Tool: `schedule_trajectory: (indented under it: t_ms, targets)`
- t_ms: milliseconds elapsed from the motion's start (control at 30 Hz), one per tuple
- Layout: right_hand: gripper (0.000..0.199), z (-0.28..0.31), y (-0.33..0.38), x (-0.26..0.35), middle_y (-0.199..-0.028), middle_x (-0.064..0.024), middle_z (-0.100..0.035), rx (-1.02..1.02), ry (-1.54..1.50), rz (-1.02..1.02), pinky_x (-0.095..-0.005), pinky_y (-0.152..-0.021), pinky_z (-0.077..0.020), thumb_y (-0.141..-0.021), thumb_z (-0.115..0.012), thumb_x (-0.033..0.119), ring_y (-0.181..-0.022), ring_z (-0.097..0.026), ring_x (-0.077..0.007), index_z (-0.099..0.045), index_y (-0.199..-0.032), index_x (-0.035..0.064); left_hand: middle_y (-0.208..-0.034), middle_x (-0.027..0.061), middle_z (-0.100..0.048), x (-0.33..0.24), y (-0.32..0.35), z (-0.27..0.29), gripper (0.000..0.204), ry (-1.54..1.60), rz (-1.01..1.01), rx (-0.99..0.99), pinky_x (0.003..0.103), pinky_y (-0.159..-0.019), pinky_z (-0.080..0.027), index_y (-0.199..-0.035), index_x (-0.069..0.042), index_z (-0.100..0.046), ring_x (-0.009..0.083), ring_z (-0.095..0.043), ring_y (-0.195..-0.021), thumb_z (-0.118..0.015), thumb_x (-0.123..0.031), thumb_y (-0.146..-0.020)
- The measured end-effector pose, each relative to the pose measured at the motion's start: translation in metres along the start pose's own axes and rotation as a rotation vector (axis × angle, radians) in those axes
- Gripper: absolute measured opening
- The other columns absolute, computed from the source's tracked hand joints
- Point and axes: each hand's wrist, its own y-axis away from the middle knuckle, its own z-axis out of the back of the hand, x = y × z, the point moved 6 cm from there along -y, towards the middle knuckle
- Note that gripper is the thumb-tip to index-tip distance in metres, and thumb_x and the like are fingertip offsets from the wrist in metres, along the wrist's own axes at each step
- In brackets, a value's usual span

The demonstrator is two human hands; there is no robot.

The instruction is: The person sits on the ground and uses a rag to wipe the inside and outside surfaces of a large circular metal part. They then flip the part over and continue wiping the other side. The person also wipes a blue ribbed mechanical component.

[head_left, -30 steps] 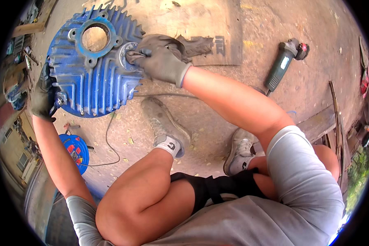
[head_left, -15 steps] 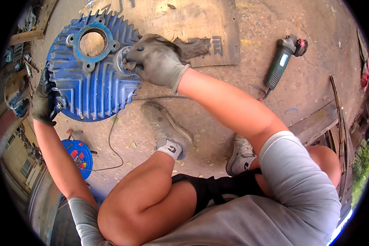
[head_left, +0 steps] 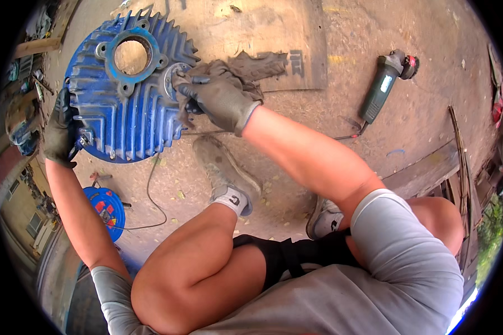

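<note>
At ten o'clock in the view, a big round blue cover (head_left: 142, 125), ribbed side up. Probably metal and heavy, to judge by the thick fins, and so likely stiff, with little give anywhere; not likely fragile, apart perhaps from thin fin tips. Perhaps slippery where smooth or greasy. Best held by the outer rim, at nine and three o'clock, or by the raised ring (head_left: 113, 70) near twelve, with a wide hole through the middle and bolt ears around the edge; less well by the fins, possibly sharp under load. Round in outline, so without a clear long axis; lower fins running roughly from twelve to six, some on the left bending off toward nine. Facing up toward the camera; hard to tell what lies beneath as support.

At the cover's eight o'clock, left hand (head_left: 60, 131) in a dark glove, fingers closed around the rim, tips partly hidden. At three o'clock, right hand (head_left: 221, 100), also gloved, fingers bunched and pinching a brown rag (head_left: 257, 67) against or just beside a grey disc (head_left: 167, 84) set in the cover; exact contact hidden by cloth. Rag soft, light and limp by the look of it, easiest to take in a wad; long tail pointing between two and three o'clock from the right hand, over a wooden board (head_left: 299, 25). Off at two o'clock in the view, well apart from both hands, a grinder (head_left: 379, 92) on the floor (head_left: 341, 117), wheel end toward one.
</note>
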Motion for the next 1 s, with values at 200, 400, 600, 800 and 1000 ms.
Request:
schedule_trajectory:
  t_ms: [200, 400, 600, 800, 1000]
  targets:
    - [0.032, 0.008, 0.008, 0.033, -0.123, -0.0101, -0.075, -0.151, 1.267, 0.282, -0.041, -0.103, -0.0575, -0.102, -0.069, 0.024, -0.113, -0.075, -0.0278, -0.074, -0.131, 0.0114, -0.121, 0.0002, -0.065, -0.009, 0.007, -0.006, 0.059, 0.012, 0.072, -0.137, 0.027, -0.078, -0.05, -0.17, -0.016, -0.039, 0.0098, -0.057, -0.09, -0.052, -0.028, -0.114]
    - [0.045, -0.005, 0.02, 0.099, -0.138, -0.0099, -0.074, 0.178, 1.803, 0.093, -0.0417, -0.102, -0.06, -0.099, -0.067, 0.014, -0.122, -0.073, -0.0252, -0.073, -0.142, 0.0241, -0.136, 0.0022, -0.065, 0.008, 0.007, 0.008, 0.064, 0.017, 0.057, -0.043, 0.026, -0.081, -0.051, -0.171, -0.016, -0.039, 0.0109, -0.058, -0.099, -0.058, -0.028, -0.111]
    - [0.042, 0.028, 0.016, 0.082, -0.137, -0.012, -0.071, -0.148, 1.667, 0.23, -0.0449, -0.105, -0.0595, -0.111, -0.055, 0.034, -0.122, -0.072, -0.0316, -0.064, -0.149, 0.0185, -0.129, 0.0004, -0.064, -0.012, 0.002, -0.021, 0.069, 0.166, 0.07, 0.011, 0.025, -0.08, -0.05, -0.171, -0.017, -0.039, 0.0112, -0.057, -0.096, -0.062, -0.035, -0.109]
    - [0.046, 0.0, 0.015, 0.045, -0.145, -0.014, -0.066, -0.082, 1.525, 0.317, -0.0524, -0.111, -0.054, -0.108, -0.059, 0.037, -0.136, -0.063, -0.0362, -0.062, -0.151, 0.0181, -0.159, 0.0034, -0.054, -0.021, 0.009, -0.019, 0.082, 0.149, 0.089, -0.014, 0.029, -0.088, -0.053, -0.17, -0.009, -0.038, 0.0161, -0.06, -0.122, -0.067, -0.041, -0.1]
    - [0.043, 0.065, 0.012, 0.072, -0.136, -0.0187, -0.071, -0.121, 0.813, 0.318, -0.0399, -0.11, -0.0546, -0.112, -0.058, 0.034, -0.128, -0.068, -0.0343, -0.064, -0.143, 0.0052, -0.114, -0.0014, -0.062, -0.063, 0.022, -0.047, 0.071, 0.197, 0.012, -0.045, 0.028, -0.077, -0.055, -0.149, -0.009, -0.057, 0.0103, -0.061, -0.093, -0.074, -0.056, -0.1]
